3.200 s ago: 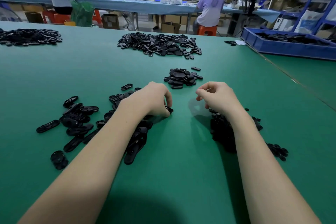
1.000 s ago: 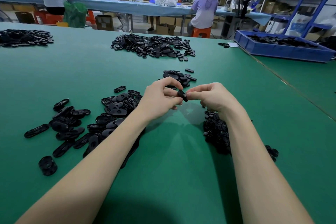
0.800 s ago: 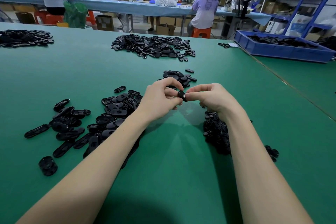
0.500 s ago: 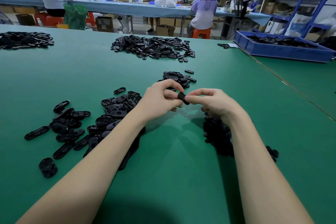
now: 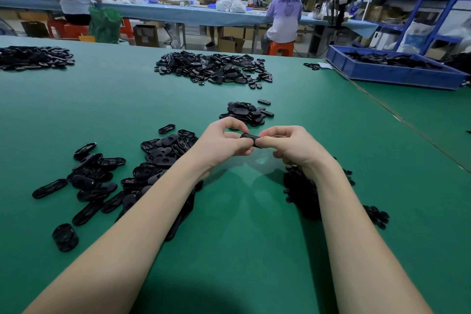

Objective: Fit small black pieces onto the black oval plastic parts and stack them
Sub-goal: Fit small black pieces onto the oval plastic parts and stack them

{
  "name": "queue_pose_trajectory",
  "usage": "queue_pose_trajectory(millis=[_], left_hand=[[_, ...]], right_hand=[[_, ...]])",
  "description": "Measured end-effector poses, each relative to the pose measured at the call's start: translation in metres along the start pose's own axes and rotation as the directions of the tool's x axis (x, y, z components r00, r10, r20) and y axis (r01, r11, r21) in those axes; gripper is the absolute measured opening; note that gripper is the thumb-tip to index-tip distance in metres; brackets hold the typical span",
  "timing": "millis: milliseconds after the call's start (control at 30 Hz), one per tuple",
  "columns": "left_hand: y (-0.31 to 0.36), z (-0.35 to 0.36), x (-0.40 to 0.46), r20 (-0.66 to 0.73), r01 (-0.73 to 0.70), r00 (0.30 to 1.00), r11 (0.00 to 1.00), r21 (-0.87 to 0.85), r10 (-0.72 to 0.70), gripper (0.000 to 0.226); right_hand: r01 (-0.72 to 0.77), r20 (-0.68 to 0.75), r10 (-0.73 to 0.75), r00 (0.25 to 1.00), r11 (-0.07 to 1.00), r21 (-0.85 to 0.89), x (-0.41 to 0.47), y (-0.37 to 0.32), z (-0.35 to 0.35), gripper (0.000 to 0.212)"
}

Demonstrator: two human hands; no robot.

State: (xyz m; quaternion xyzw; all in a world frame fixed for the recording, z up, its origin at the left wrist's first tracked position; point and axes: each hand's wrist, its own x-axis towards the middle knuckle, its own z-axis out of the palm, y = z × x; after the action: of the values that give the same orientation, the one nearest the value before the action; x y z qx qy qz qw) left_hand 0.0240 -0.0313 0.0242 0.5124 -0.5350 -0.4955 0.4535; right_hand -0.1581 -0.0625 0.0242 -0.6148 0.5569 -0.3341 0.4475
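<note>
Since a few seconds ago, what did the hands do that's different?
Both hands rose from the piles and met above the green table. Left hand and right hand now pinch one black oval part between them. The piles of oval parts and small pieces stayed put.

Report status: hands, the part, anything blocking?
Both hands, left hand and right hand, pinch one oval part above the table. Small piece's fit not visible. Nothing in the way.
</note>
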Motion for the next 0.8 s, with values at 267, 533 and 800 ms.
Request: queue_pose_trajectory(millis=[267,533,800], left_hand=[[-0.0036,0.0013,-0.0002,-0.028,-0.026,0.999,0.993,0.112,0.030,0.015],[-0.0034,0.0021,0.0009,-0.026,-0.080,0.996,0.991,0.107,0.083,0.016],[-0.0047,0.0009,0.0004,-0.002,-0.088,0.996,0.991,0.103,0.089,0.015]], right_hand=[[0.048,-0.014,-0.049,0.999,0.999,-0.025,0.0002,0.0032,0.0046,0.012],[0.065,-0.035,-0.066,0.997,0.998,-0.019,0.0019,0.0045,0.0065,0.011],[0.087,-0.057,-0.088,0.995,0.996,-0.012,0.0020,0.0058,0.0085,0.011]])
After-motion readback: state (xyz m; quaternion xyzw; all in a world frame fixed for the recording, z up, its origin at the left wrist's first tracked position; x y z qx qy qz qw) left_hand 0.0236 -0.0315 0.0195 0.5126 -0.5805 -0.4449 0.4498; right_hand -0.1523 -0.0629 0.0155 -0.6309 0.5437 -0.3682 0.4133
